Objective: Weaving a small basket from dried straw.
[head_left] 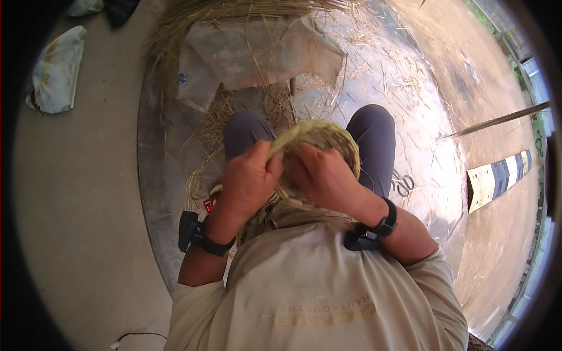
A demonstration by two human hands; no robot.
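Between my knees rests a round woven straw piece (336, 138), with a pale yellow-green band curving along its far rim. At its left edge my left hand (250, 178) is closed, thumb and fingers pinching the band. My right hand (325, 174) is curled closed over the piece's near inner side, its fingertips turned down. What those fingertips grip is hidden behind the hand and slightly blurred. More dry strips of the piece show below both wrists, against my shirt.
Dark-handled scissors (404, 184) lie on the ground beyond my right knee. Ahead, a translucent plastic sheet (263, 52) is draped beside a heap of long straw (234, 9). A white bag (57, 70) lies far left, a striped block (497, 181) at right. Loose straw litters the ground mat.
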